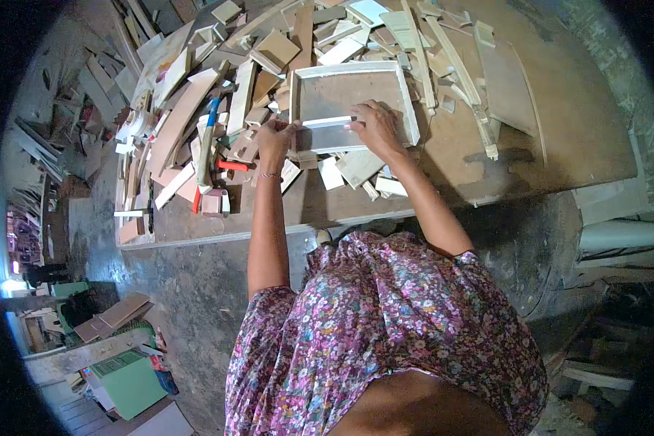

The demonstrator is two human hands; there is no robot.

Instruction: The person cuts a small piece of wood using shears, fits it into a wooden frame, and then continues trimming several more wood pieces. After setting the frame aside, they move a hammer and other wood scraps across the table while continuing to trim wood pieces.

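A shallow rectangular wooden box (pixel 347 70) with pale edges lies on the workbench. Across its lower part runs a thin white strip of wood (pixel 325 122). My right hand (pixel 376 127) reaches into the box, thumb and fingers closed on the strip near its right end. At the box's left wall is my left hand (pixel 275 142), its fingers closed around the spot where the strip meets that wall; the exact grip is partly hidden.
Many wood offcuts (pixel 276 51) cover the workbench (pixel 574 109) around the box. A hammer with a blue part on its handle (pixel 212 112) and a red-handled tool (pixel 232 166) lie to the left. Long wood strips (pixel 454 54) rest on the right. A green box (pixel 129 381) stands on the floor.
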